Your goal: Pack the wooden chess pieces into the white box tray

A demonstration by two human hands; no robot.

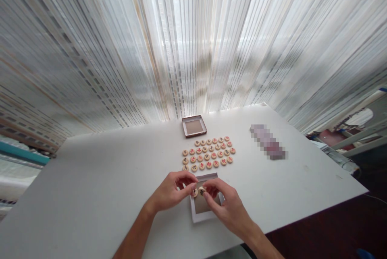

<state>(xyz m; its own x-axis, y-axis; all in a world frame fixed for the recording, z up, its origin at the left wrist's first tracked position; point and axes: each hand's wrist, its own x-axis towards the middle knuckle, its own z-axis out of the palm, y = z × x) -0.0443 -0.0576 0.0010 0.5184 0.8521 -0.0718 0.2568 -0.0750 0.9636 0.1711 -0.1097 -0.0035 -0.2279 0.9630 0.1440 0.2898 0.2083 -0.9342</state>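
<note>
Two wooden discs sat just above the box's far half, almost touching each other. The left disc [195,192] was pinched between thumb and fingertips of the left hand [171,190]. The right disc [201,190] was gripped the same way by the right hand [226,204]. The spare fingers of both hands curled loosely and held nothing. Whether either disc already rested on the box floor could not be told, since the fingers hid their undersides.

The box [193,215] was shallow with a white rim and a brown floor. The right hand covered its right side, and the left hand came in over its left rim. Just beyond the box lay the rows [208,152] of discs, marked red or black, the nearest row close to its far rim. Farther beyond the box stood a brown lid [194,126]. Beyond the box to the right lay a blurred flat thing [268,142]. The box sat on a white table [90,178], close to its near edge, and a pale curtain [181,41] hung well beyond the box.

The grips looked light, so a disc could have slipped if the two knocked together. Landing on the rim, it might have rolled off the near edge. A wrist dragging on the rim could also have pushed the box into the nearest row.
</note>
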